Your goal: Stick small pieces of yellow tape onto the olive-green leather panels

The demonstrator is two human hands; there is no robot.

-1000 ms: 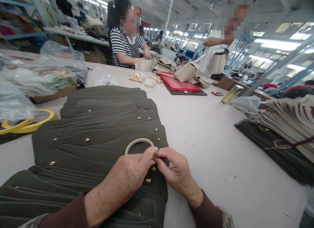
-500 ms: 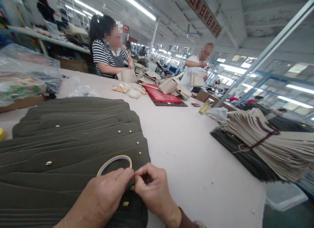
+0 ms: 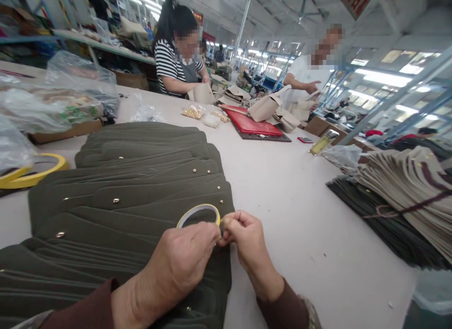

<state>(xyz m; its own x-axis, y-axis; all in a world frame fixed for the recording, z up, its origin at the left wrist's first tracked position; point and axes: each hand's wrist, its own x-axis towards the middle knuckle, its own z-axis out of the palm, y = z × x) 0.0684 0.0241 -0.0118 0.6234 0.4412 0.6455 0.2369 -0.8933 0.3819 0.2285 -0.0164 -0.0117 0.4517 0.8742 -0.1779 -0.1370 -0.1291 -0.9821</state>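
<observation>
- Since the earlier frame, our view has swung left, bringing glossy yellow rolls (image 3: pixel 37 179) further in.
- Smooth, round-cornered olive panels (image 3: pixel 134 225) overlap, dotted with shiny domed studs (image 3: pixel 116 201).
- Our left hand (image 3: pixel 183 253) grips a thin tape ring (image 3: pixel 218 217) over the panels' right side.
- Our right hand (image 3: pixel 247 234) pinches its fingertips closed beside it; on what, we cannot tell.
- Thin beige sheets (image 3: pixel 399 173) fan over dark ones (image 3: pixel 374 225).

Long white ceiling tube lights (image 3: pixel 383 78) glared across the upper right of the frame, near bright glass windows (image 3: pixel 391 56). The smooth pale grey counter (image 3: pixel 278 216) was evenly lit; small round gold metal studs (image 3: pixel 116 201) glinted at left. Edges looked stretched, and distant detail blurred.
</observation>
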